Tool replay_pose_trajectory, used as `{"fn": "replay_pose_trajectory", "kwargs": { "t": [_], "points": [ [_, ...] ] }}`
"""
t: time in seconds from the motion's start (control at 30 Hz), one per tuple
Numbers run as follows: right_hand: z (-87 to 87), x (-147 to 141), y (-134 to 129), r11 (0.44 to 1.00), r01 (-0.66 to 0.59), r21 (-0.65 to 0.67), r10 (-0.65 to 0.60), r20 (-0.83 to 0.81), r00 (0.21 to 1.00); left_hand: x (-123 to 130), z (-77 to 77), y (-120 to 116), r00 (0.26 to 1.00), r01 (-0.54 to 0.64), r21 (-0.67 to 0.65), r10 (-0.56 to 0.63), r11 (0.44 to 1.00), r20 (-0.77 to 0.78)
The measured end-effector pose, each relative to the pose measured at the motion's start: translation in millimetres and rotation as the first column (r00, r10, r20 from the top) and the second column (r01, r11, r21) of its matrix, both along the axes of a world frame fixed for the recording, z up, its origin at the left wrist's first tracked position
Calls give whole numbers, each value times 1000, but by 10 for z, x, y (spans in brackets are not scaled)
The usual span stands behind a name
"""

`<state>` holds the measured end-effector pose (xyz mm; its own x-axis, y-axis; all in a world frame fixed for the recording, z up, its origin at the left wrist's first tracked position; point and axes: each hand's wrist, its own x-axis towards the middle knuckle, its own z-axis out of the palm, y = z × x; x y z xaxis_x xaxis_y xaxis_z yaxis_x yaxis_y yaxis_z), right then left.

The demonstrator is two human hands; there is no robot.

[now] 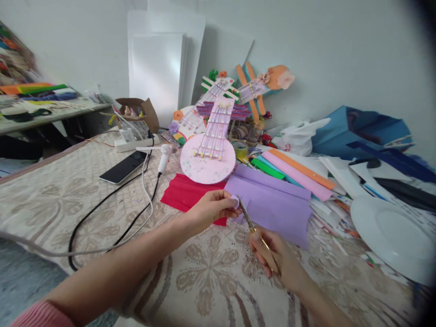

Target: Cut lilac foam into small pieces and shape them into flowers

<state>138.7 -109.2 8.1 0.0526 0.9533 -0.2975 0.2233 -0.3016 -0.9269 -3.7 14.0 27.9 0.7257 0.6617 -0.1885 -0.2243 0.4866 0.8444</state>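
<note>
Purple paper, one sheet, lies flat beside one red piece. The left hand pinches one small lilac scrap above the purple sheet's near-left edge; the right hand grips one pair of gold-handled scissors, blades at the scrap, their tips hard to make out. Three paper guitars stand behind, two partly hidden, on the patterned cloth-covered surface.
</note>
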Motion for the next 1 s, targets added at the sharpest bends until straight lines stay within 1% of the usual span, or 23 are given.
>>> {"fn": "replay_pose_trajectory", "kwargs": {
  "t": [0.1, 0.17, 0.3, 0.47, 0.63, 1.0],
  "points": [
    [78, -4, -8, 998, -66, 24, 66, -14, 998, -3, -4, 2, 999, 27, 19, -27, 999, -18],
    [92, 8, -12, 997, -73, 22, 73, -8, 997, -4, -20, 7, 999, 41, 38, -40, 998, -22],
    [39, 52, -7, 998, -66, 11, 66, 14, 998, -1, -66, 31, 998, 68, 86, -67, 994, -19],
    [-26, 87, 0, 999, -53, 9, 53, 55, 997, -1, -87, 48, 998, 58, 118, -54, 991, -38],
    [-35, 95, -8, 999, -44, -5, 44, 76, 996, -3, -87, 44, 998, 51, 132, -47, 990, -34],
    [-65, 87, 2, 999, -33, 10, 32, 56, 998, -7, -83, 37, 998, 34, 177, -24, 984, -54]
  ]
}}
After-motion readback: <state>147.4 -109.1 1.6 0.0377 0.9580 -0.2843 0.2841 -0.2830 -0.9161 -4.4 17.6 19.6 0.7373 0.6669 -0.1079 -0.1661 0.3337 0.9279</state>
